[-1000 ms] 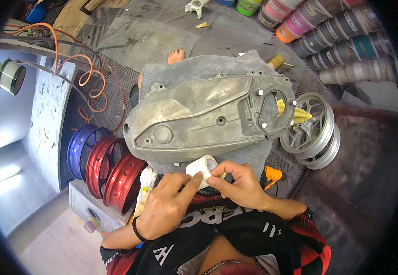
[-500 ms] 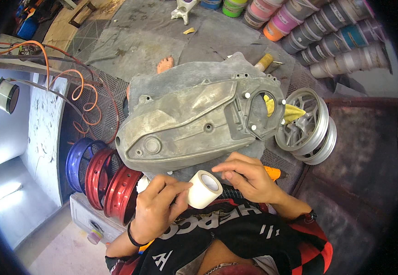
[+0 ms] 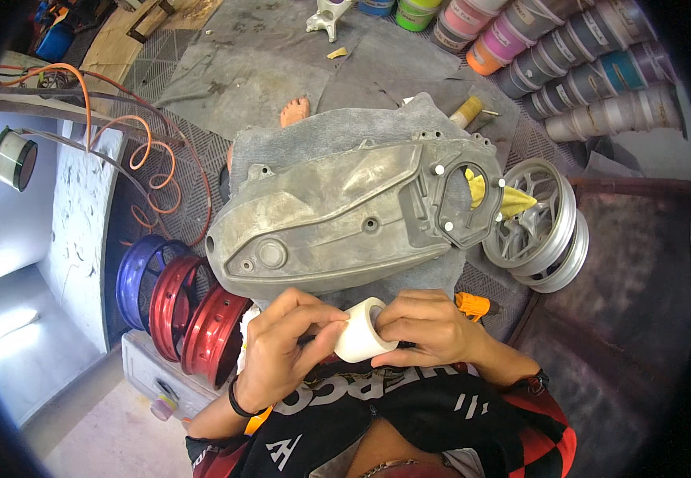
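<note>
A roll of white masking tape [image 3: 357, 341] is held between my two hands, just in front of my chest. My left hand [image 3: 283, 341] pinches at the roll's left side with thumb and forefinger; whether it grips a loose tape end cannot be made out. On the other side, my right hand [image 3: 431, 327] is closed round the roll's rim, fingertips in the core opening. Beyond them a large grey metal engine cover [image 3: 321, 231] lies on a grey cloth [image 3: 305, 131]. Small white plugs [image 3: 439, 170] stand around its right-hand opening, where a yellow cloth [image 3: 516, 205] shows.
Red wheel rims [image 3: 211, 338] and a blue rim [image 3: 134, 271] stand at left, silver rims [image 3: 556, 207] at right. An orange tool [image 3: 475, 306] lies by my right hand. Orange coiled hose [image 3: 148, 143] runs along the left. Stacked paint buckets [image 3: 592, 88] fill the far right.
My right hand has moved left onto the tape roll, its fingers now in the core opening. The roll has turned and shifted slightly right. My left hand still pinches its side.
</note>
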The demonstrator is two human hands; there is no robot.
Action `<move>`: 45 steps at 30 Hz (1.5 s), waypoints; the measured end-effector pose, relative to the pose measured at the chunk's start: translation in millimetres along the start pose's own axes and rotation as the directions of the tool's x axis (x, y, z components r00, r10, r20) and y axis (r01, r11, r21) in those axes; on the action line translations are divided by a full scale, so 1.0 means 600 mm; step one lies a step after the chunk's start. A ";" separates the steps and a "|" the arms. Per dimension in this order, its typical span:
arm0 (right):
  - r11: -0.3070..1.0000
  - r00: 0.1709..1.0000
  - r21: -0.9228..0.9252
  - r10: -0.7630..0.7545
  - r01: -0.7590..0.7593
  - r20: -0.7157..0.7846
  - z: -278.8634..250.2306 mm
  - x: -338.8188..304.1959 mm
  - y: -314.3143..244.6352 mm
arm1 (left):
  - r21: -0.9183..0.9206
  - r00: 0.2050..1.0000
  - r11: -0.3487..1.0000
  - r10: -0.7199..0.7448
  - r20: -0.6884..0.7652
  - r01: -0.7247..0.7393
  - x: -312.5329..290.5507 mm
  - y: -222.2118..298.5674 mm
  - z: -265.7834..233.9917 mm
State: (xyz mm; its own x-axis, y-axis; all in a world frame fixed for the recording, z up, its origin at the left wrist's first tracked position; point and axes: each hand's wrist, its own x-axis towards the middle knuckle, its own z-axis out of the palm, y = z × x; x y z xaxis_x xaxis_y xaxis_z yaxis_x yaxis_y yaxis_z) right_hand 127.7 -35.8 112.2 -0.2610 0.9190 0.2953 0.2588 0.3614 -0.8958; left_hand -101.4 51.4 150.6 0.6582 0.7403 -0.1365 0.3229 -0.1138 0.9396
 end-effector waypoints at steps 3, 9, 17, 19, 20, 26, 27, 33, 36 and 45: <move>1.000 1.000 0.020 0.008 -0.007 -0.002 -0.002 -0.004 0.003 | -0.009 1.000 1.000 -0.007 0.013 0.007 0.000 -0.003 0.001; 0.998 0.998 -0.015 0.057 -0.057 0.008 -0.013 0.010 -0.004 | -0.013 0.997 0.998 0.069 -0.045 -0.069 0.001 -0.005 -0.002; 0.979 0.998 -0.203 0.031 -0.020 0.048 -0.029 0.032 -0.009 | 0.026 0.995 0.996 0.086 -0.041 -0.085 0.007 -0.017 -0.019; 0.974 0.998 -0.227 0.025 -0.011 0.057 -0.038 0.038 -0.010 | -0.104 0.993 0.994 -0.003 -0.121 -0.010 0.010 -0.015 -0.016; 0.973 0.997 -0.230 0.036 -0.021 0.065 -0.043 0.039 -0.011 | -0.078 0.986 0.997 -0.018 -0.167 0.005 0.013 -0.013 -0.019; 0.978 0.994 -0.208 -0.005 0.028 0.108 -0.046 0.056 -0.018 | 0.011 0.998 0.998 0.061 0.000 -0.061 0.028 -0.002 -0.026; 0.977 0.993 -0.212 -0.011 0.035 0.115 -0.047 0.058 -0.020 | 0.024 0.998 0.997 0.068 0.014 -0.068 0.028 -0.001 -0.026; 0.969 0.978 -0.230 0.131 -0.092 0.161 -0.061 0.066 -0.026 | -0.040 1.000 0.999 0.020 0.023 -0.019 0.029 0.006 -0.025; 0.948 0.962 -0.294 0.187 -0.123 0.198 -0.072 0.073 -0.032 | -0.119 1.000 0.993 -0.021 -0.003 0.021 0.023 -0.004 -0.022; 0.935 0.926 -0.323 0.246 -0.149 0.285 -0.093 0.089 -0.043 | -0.173 0.996 0.981 -0.091 0.010 0.091 0.015 -0.003 -0.036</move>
State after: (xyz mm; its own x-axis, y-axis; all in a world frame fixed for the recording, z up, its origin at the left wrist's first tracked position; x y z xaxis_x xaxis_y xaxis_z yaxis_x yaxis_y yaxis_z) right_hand 159.0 12.7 169.9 -0.4434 0.8954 -0.0418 0.5811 0.2516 -0.7740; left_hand -110.8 72.8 154.4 0.6326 0.7412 -0.2243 0.2593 0.0702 0.9632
